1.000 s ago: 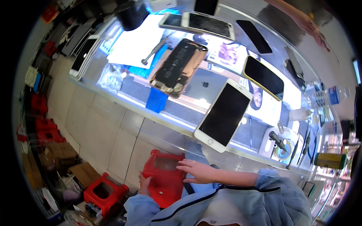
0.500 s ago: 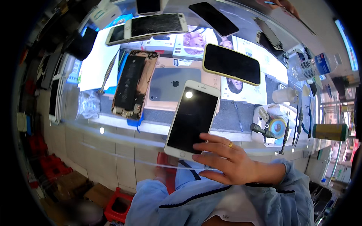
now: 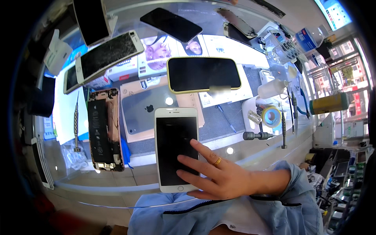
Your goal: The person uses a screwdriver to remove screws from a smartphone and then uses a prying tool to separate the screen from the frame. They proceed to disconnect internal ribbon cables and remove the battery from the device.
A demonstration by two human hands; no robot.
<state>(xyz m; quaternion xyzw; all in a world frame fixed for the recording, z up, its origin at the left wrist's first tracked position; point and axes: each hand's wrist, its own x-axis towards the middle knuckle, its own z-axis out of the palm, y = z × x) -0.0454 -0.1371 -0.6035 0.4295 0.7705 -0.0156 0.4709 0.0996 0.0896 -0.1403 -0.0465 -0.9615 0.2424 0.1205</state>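
A: Item one, position?
B: White phone (image 3: 172,135), dark screen up, at the near middle of the surface (image 3: 250,152). Its near end sits close to the surface's near edge.

A: Hands?
B: Right hand (image 3: 231,178): fingers spread and slightly bent, reaching over the phone's right side and lower screen, not closed around it. Whether they press, cannot tell. Left hand: out of view, state cannot be told.

A: Open room?
B: Bare glass along the near edge, left of the phone as far as the opened phone (image 3: 103,129), and right, past the hand, toward the dark-handled tool (image 3: 256,136). Far side tighter: the yellow-cased phone (image 3: 203,74) lies just beyond, well inside the edges.

A: Remaining entries?
B: Left: patterned screwdriver (image 3: 76,129), beside the opened phone. Far left: white phone with a cracked screen (image 3: 111,56). Far middle: black phone (image 3: 172,24). Right: roll of tape (image 3: 271,117) and pen (image 3: 227,117), the pen nearer the middle.

A: Changes against half a second ago?
B: View swung round; the white phone, slanted before, now appears nearly straight. Fingertips reach farther up its screen. The red stool below the near edge has left the middle of the view.
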